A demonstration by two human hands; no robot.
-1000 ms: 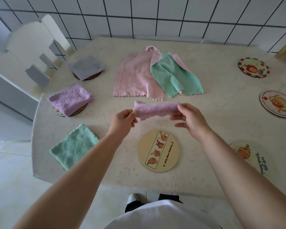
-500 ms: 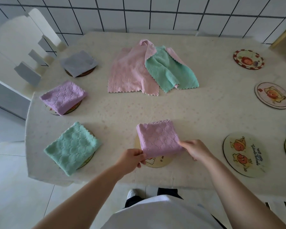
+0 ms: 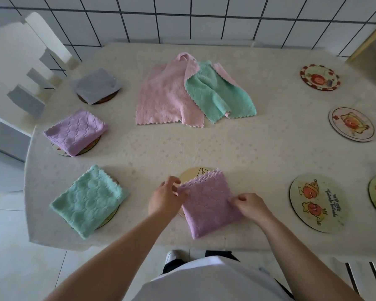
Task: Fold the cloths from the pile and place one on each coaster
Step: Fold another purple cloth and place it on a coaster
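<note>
The folded cloth (image 3: 207, 205) is pinched on the coaster (image 3: 192, 173) by left grip (image 3: 166, 199) and right grip (image 3: 251, 205).

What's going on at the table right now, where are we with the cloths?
A person is setting a folded purple cloth on the near coaster; the left hand pinches its left corner and the right hand holds its right edge. Three coasters on the left already carry folded cloths: grey, purple and green. A pink cloth and a green cloth lie unfolded mid-table. At least four coasters on the right are bare, such as the nearest one.
</note>
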